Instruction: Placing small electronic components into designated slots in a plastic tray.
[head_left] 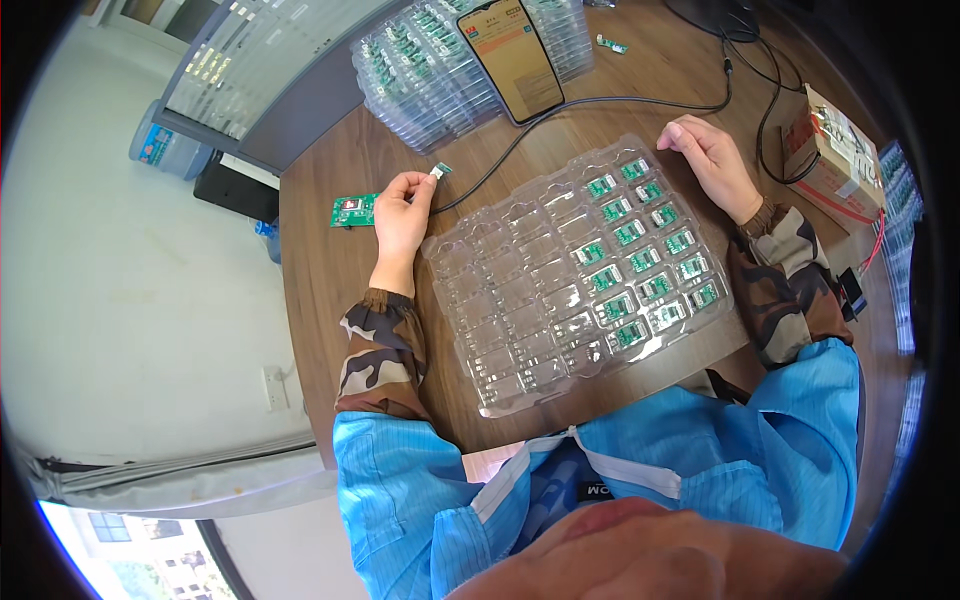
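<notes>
Pinches one small green-and-white circuit module (441,170) between thumb and forefinger of the left hand (403,210), beyond the upper left edge of one clear plastic compartment tray (540,272). Has the right hand (712,165) just beside that tray's upper right corner, with fingers curled inward; cannot tell of any contact between the tips. Leaves bare wood on the brown wood-grain desk (330,300) to the left of the tray, but only a narrow strip between the tray's lower edge and the desk's front edge. Offers more open room behind the tray, crossed by one thin black cable (625,99), up to one propped-up dark-framed smartphone (512,60) with a lit screen. Opens again between the right hand and one tan cardboard box with red markings (845,185). Counts sixteen small green circuit modules (643,260) in the tray, all in the three rightmost columns: six, six and four. Adds one larger green circuit board (350,211) just left of the left hand, partly hidden by it, and one loose green module (612,45) lying toward the back. Shows stacked clear plastic trays (425,75) behind the phone, too overlapped to count.
</notes>
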